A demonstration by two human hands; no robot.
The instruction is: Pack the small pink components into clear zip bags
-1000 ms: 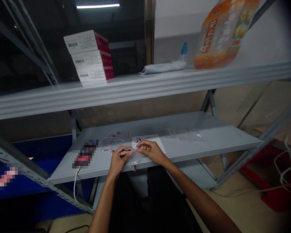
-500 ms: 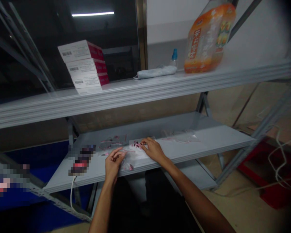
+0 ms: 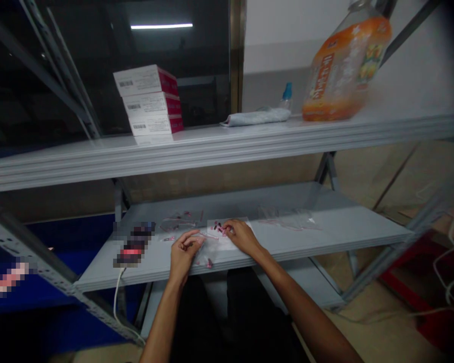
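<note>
My left hand (image 3: 185, 254) is loosely curled, my right hand (image 3: 242, 237) half-closed by tiny pink bits (image 3: 220, 228) on a clear plastic bag (image 3: 206, 257) on the grey metal shelf (image 3: 336, 232); can't tell if either's actually gripping anything.

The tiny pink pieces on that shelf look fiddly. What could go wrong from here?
The tiny pink pieces lie loose on the grey shelf, and some sit near its front edge, so a slip of the left hand or right hand might knock them onto the floor. Others lie close around the clear plastic bag, so they could perhaps get mixed up.
</note>
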